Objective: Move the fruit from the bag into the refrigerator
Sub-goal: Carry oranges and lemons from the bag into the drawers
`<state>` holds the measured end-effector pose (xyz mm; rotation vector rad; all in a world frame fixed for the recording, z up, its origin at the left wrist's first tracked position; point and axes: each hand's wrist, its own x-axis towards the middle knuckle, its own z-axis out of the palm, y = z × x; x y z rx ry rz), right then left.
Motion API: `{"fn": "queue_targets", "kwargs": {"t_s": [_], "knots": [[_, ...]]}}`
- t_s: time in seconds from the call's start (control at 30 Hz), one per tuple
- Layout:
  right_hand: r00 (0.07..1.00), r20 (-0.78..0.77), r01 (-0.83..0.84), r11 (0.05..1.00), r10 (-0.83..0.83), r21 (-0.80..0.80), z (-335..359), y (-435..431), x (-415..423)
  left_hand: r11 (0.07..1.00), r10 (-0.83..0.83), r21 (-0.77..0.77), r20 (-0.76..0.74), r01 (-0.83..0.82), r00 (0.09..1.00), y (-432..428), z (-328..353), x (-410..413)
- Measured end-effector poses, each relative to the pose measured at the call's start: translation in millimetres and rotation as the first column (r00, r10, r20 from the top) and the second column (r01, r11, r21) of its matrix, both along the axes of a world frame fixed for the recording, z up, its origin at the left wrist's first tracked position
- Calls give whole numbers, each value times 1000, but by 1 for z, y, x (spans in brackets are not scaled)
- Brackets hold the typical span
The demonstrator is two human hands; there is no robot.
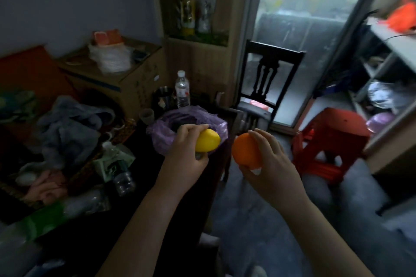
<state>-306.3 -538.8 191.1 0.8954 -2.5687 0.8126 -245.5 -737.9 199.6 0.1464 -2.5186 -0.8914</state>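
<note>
A purple plastic bag (166, 123) lies open on the dark table, its inside too dark to read. My left hand (186, 153) grips a yellow lemon (208, 140) just in front of the bag's right edge. My right hand (267, 159) holds an orange (244, 150) over the floor, to the right of the table edge. At the right edge of the view stands the open refrigerator (387, 47), with white shelves that carry bags and other items.
A red plastic stool (333, 141) stands on the floor between me and the refrigerator. A dark wooden chair (267, 78) sits behind the table. A water bottle (182, 89), cups, clothes and crushed bottles crowd the table's left side.
</note>
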Motion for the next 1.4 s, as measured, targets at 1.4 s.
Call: {"fn": "queue_targets", "kwargs": {"t_s": [1.4], "knots": [[324, 9, 945, 323, -946, -56, 44, 579, 479, 235, -972, -18, -35, 972, 234, 676, 36, 232]]}}
